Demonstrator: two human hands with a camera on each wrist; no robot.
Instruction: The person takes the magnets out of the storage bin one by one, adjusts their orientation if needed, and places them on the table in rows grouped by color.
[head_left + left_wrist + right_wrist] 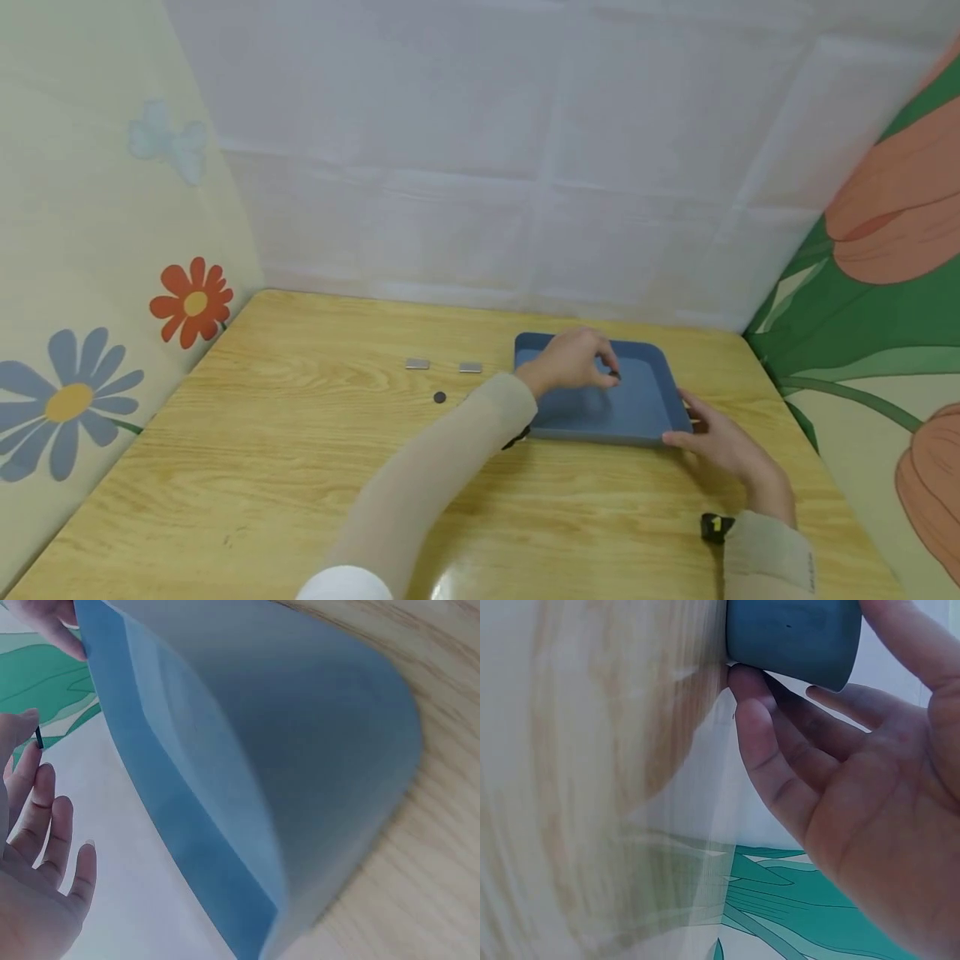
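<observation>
A small dark round disc [615,375] is pinched between the fingertips of the left hand [573,361], held just above the floor of a shallow blue rectangular plastic tray [637,408]. The tray lies flat toward the far right part of a light wooden table [300,467]. The right hand [720,442] rests against the tray's near right corner, fingers straight and relaxed, thumb on the rim and fingertips touching the outer wall, gripping nothing. In the right wrist view the fingertips [742,682] touch the tray's rounded corner where it meets the table. Left of the tray, well apart from it, two small flat silver rectangular pieces [417,364] lie side by side on the wood, with a second dark round disc [439,397] just in front of them.
</observation>
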